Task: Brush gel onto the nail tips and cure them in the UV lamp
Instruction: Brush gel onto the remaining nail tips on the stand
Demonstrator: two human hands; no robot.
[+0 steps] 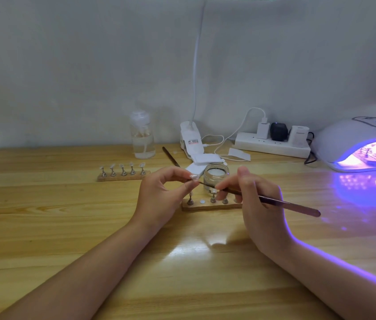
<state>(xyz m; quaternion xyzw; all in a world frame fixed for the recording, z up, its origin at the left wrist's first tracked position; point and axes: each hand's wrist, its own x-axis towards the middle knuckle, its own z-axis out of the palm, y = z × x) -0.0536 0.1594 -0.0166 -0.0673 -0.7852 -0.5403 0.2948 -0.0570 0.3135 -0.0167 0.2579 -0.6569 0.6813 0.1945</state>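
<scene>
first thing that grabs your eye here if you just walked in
The UV lamp at the far right, glowing violet over a holder of nail tips inside and spilling light across the wooden table. Next, at centre, the left hand pinches a nail tip while the right hand holds a brush to it, just in front of an open gel jar.
</scene>
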